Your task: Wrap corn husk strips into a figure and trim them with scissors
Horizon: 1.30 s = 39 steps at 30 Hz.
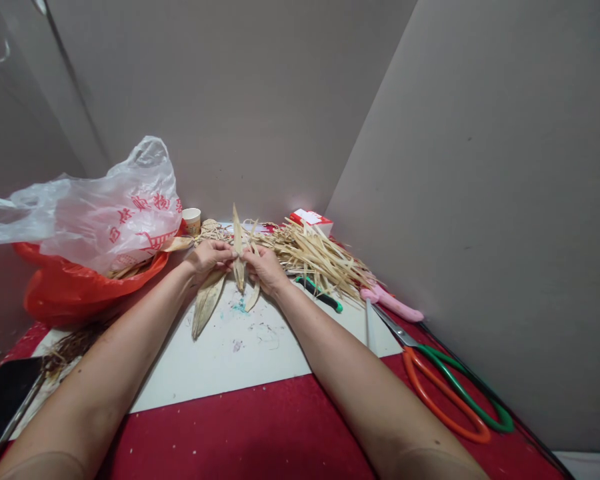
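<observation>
Above the white board [180, 373], my left hand [209, 259] and my right hand [266, 268] meet on a narrow, pale dried leaf [237, 233]. It stands nearly upright, its pointed tip up. Fingers and thumbs of both hands pinch its lower middle. A wider dried leaf [209, 305] hangs below my left hand, its upper end hidden by the fingers. Beside my right hand, a thin dried strip [253, 297] dangles towards the board; whether the fingers hold it is hard to see.
Dried strips [325, 257] lie behind my right hand, near a red-white box [313, 220]. Rightward are a green-black cutter [320, 295], a pink-handled tool [393, 305] and scissors [445, 380]. Leftward are a red bag [80, 293], clear bag [105, 220], paper cup [192, 221] and dark flat device [7, 393].
</observation>
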### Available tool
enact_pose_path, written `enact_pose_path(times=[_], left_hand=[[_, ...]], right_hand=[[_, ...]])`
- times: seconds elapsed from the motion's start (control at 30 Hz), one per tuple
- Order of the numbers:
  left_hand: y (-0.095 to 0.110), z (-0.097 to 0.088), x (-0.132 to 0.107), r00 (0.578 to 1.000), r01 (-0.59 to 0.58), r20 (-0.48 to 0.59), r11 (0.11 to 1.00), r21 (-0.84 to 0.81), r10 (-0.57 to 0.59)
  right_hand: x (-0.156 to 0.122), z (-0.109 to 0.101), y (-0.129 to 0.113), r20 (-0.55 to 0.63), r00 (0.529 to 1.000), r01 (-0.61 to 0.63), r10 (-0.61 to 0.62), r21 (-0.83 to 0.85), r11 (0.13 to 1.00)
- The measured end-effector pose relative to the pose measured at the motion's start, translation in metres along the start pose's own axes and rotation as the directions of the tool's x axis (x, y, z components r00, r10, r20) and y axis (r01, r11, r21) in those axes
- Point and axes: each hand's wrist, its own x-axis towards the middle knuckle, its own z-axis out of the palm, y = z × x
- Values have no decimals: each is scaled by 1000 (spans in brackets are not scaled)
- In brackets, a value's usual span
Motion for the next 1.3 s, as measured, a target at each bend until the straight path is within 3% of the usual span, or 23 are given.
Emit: enact_pose_path(times=[0.37, 0.5, 0.63, 0.73, 0.83, 0.93, 1.03, 1.17, 1.23, 1.3], left_hand=[[-1, 0, 0, 999, -36, 9, 994, 102, 35], [0, 2, -1, 999, -37, 2, 993, 108, 37], [3, 0, -1, 999, -43, 17, 999, 10, 43], [10, -6, -1, 998, -69, 0, 990, -121, 70], [19, -13, -2, 995, -94, -37, 963, -252, 88], [24, -19, -2, 988, -128, -128, 917, -378, 85], [24, -25, 2, 966, -144, -259, 865, -481, 17], [20, -34, 9, 914, -188, -400, 805, -563, -66], [19, -35, 10, 900, -200, -431, 812, -548, -69], [18, -32, 9, 916, -202, -400, 850, -487, -11]], right_hand=[[2, -1, 1, -8, 999, -34, 34, -6, 999], [3, 0, 3, -41, 999, 6, -8, -64, 998], [11, -5, 12, -97, 985, 120, -143, -213, 970], [19, -12, 18, -158, 970, 138, -182, -258, 956], [23, -16, 18, -254, 960, 82, -120, -152, 985], [22, -18, 10, -302, 952, 66, -42, 70, 995], [18, -21, -6, -351, 931, 183, -96, 226, 957], [13, -30, -31, -428, 888, 314, -166, 304, 899], [11, -31, -38, -404, 895, 333, -188, 324, 886], [10, -27, -37, -343, 922, 297, -178, 336, 894]])
